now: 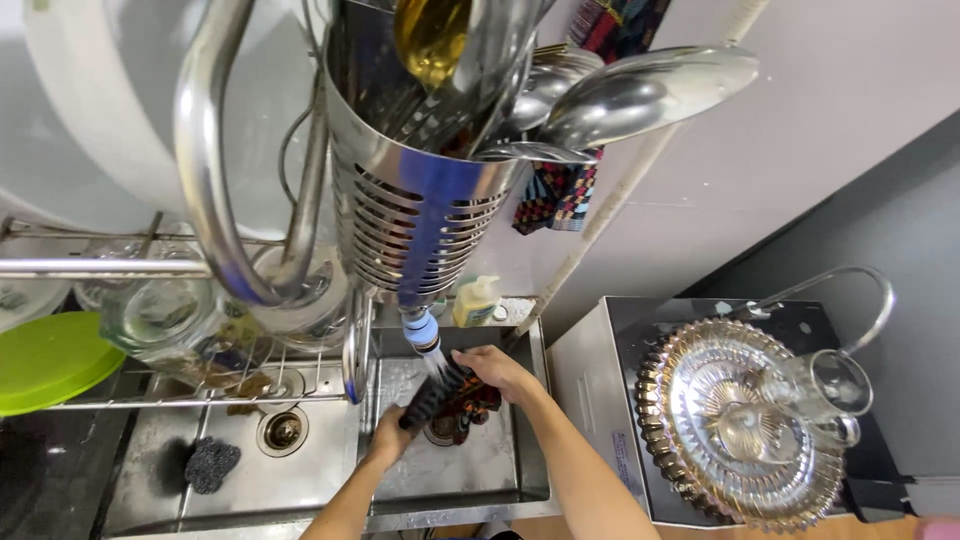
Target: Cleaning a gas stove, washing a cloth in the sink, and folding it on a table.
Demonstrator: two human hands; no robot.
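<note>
Both hands are gripping a dark ribbed utensil (432, 395) under the tap (421, 331) in the right sink (520, 470): left hand (388, 436) closed on its near end, right hand (497, 372) wrapped round the far end; probably stiff, wet, slippery.

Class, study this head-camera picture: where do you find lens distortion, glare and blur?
Head view: wide-angle distortion bends the faucet pipe and swells the cutlery holder; glare streaks the spoons and the glass platter; the running water and the dark item under both hands, left hand, right hand, look motion-blurred.
</note>
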